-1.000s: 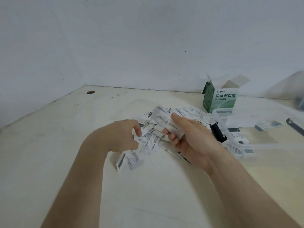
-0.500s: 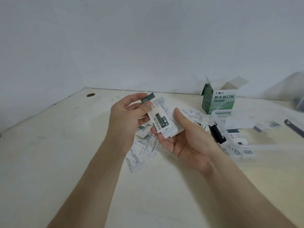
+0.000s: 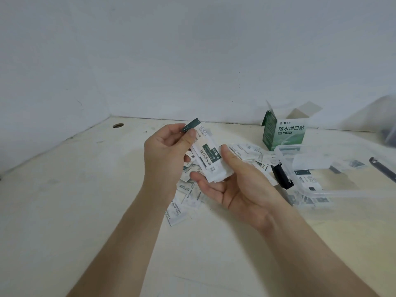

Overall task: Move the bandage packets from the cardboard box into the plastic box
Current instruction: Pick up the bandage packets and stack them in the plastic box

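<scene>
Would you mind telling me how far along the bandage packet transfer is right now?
Done: the cardboard box stands open, and a few packets lie in the plastic box. In hand: the left hand and right hand hold a stack of packets above the table. Left: a loose pile of packets on the table beside the plastic box must go in.

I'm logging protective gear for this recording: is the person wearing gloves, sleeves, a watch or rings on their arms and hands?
No. The left hand and the right hand wear no gloves, and no rings show. The left forearm and the right forearm are uncovered down to the frame's lower edge: no sleeve, watch, bracelet or strap is in view, and no markings show.
</scene>
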Demonstrator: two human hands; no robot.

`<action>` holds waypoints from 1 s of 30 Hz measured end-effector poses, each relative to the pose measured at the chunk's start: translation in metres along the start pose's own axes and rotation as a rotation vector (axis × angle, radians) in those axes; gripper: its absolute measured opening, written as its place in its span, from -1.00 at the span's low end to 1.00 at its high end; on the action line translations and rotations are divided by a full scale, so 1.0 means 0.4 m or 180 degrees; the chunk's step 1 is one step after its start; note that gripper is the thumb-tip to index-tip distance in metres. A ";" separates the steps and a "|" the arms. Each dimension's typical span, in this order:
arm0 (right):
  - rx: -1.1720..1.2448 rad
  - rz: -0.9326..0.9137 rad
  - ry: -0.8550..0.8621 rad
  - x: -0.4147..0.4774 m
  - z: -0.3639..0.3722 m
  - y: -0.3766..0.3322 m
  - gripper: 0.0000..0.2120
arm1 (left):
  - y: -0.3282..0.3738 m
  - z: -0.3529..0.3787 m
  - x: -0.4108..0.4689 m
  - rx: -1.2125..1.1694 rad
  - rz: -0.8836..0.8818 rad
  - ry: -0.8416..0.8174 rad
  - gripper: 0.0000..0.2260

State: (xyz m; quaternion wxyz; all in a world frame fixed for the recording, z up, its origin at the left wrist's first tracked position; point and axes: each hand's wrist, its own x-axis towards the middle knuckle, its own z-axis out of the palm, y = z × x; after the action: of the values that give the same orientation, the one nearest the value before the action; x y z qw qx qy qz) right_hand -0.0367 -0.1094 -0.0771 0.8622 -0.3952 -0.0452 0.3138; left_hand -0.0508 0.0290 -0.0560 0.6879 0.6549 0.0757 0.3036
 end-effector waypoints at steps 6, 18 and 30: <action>0.0296 0.0148 0.0076 -0.002 0.005 -0.008 -0.77 | -0.011 0.007 0.001 0.0344 0.0723 0.0431 -0.89; 0.0553 -0.0202 -0.0077 0.012 -0.027 -0.018 -0.61 | -0.012 0.024 -0.037 0.2156 0.2656 -0.1226 -0.86; -0.0683 -0.0448 -0.0088 -0.007 -0.014 -0.020 -0.82 | 0.008 0.018 -0.022 0.0926 0.0713 -0.0681 -0.79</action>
State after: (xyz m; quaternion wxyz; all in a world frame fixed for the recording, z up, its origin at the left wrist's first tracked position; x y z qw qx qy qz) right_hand -0.0331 -0.1185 -0.0748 0.8341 -0.4766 -0.1180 0.2513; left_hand -0.0552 0.0183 -0.0546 0.5521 0.7802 -0.0281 0.2928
